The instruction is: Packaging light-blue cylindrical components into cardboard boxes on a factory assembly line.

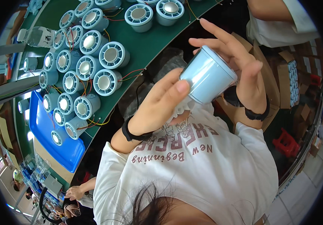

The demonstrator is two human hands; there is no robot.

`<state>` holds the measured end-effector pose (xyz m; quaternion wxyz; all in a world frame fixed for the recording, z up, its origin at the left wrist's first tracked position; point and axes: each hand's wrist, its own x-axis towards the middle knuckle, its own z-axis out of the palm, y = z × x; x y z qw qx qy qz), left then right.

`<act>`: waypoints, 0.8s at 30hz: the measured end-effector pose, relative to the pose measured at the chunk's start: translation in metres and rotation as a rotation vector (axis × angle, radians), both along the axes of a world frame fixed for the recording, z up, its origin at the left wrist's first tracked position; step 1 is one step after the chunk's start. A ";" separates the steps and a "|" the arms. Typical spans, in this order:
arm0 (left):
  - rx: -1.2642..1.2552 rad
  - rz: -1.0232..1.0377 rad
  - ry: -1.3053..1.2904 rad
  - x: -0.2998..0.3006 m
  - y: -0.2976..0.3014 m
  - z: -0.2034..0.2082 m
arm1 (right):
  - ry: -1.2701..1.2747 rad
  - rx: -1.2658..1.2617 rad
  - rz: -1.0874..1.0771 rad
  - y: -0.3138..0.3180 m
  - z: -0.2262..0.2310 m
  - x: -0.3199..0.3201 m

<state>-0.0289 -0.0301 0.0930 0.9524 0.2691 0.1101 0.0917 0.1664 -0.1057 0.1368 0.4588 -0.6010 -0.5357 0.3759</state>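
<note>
A glossy light blue cup-shaped housing point(208, 77) is held up in front of my chest, tilted. My left hand point(157, 99) grips its narrower end, thumb on the near side. My right hand point(242, 63) is beside the wider rim with fingers spread; whether its palm touches the rim I cannot tell. Dark bands circle both wrists. To the left, on the green table, stand several similar blue units with round silver centres and spoked rims, such as one unit point(107, 82) close to the table edge. Thin red, yellow and black wires trail from many of them.
A blue tray point(62, 152) lies at the left, partly under the units. Behind it is a clear bottle point(38, 36). An open cardboard box point(272, 82) stands at my right, and a red plastic stool point(286, 143) beyond it. Another person's arm point(270, 9) reaches in at upper right.
</note>
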 end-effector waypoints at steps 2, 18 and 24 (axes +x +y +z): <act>0.142 0.119 0.072 -0.001 -0.003 -0.003 | -0.081 -0.110 -0.125 0.001 0.004 -0.001; 1.646 0.897 -0.073 0.042 -0.013 -0.033 | 0.072 0.107 0.097 -0.033 -0.017 0.039; 1.713 0.693 0.180 0.038 -0.014 -0.025 | -0.168 -0.322 -0.542 -0.098 -0.049 0.123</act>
